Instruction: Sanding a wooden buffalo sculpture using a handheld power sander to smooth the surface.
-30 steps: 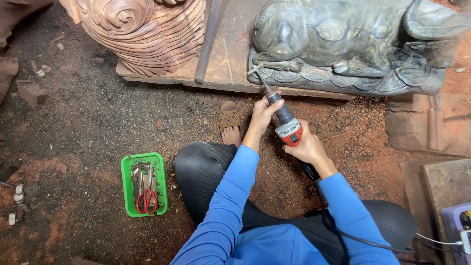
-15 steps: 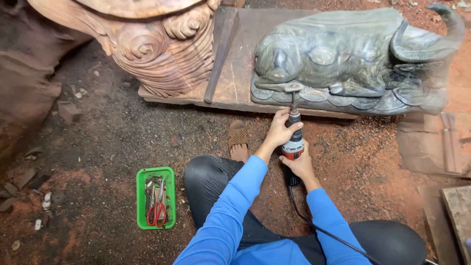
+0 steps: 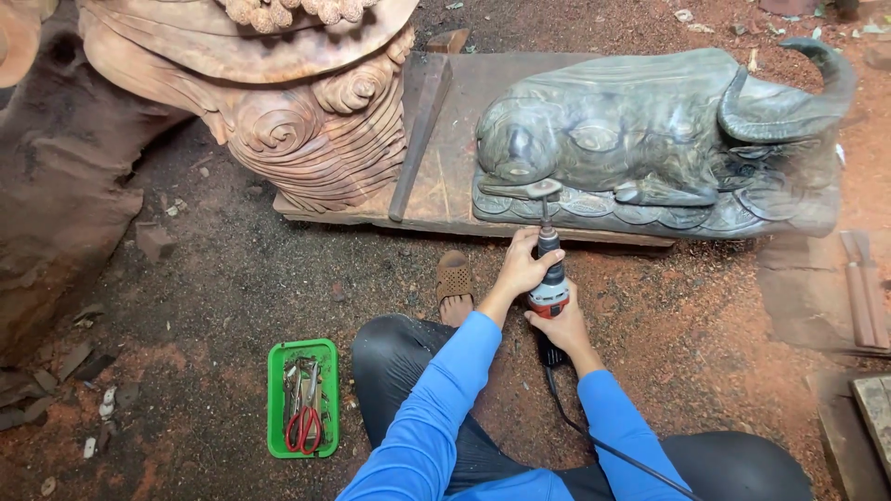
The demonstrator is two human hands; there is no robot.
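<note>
Reddish sawdust and dark packed earth [image 3: 186, 306] cover the ground of this carving yard, and the person sits right on it, legs folded, blue sleeves reaching forward. Up front lies a flat wooden board [image 3: 445, 176], and on its right half rests the dark grey-green buffalo carving [image 3: 650, 139], horns curling toward the board's right end, head low at the left. Both hands are on a red and grey rotary grinder [image 3: 549, 278], held nearly upright with its thin bit pointing up at the carving's base, close under the muzzle near the board's front edge; whether the bit actually touches the wood is hard to tell. The left hand [image 3: 522, 267] wraps the upper part of the tool, fingers curled snugly round the neck. The right hand [image 3: 562, 327] closes round the lower body of the grinder, fingers shut tight on it, and a black cord [image 3: 594, 436] trails back from there between the arms. On the board's left end stands a big reddish-brown carved piece [image 3: 306, 111] with swirls and ridged folds, and a dark plank [image 3: 418, 139] leans along the board between the two sculptures. A sandalled foot [image 3: 454, 283] peeks out just left of the left wrist. Well apart, down to the person's left, sits a green plastic tray [image 3: 276, 399] holding red-handled scissors [image 3: 303, 429] among other metal tools.
</note>
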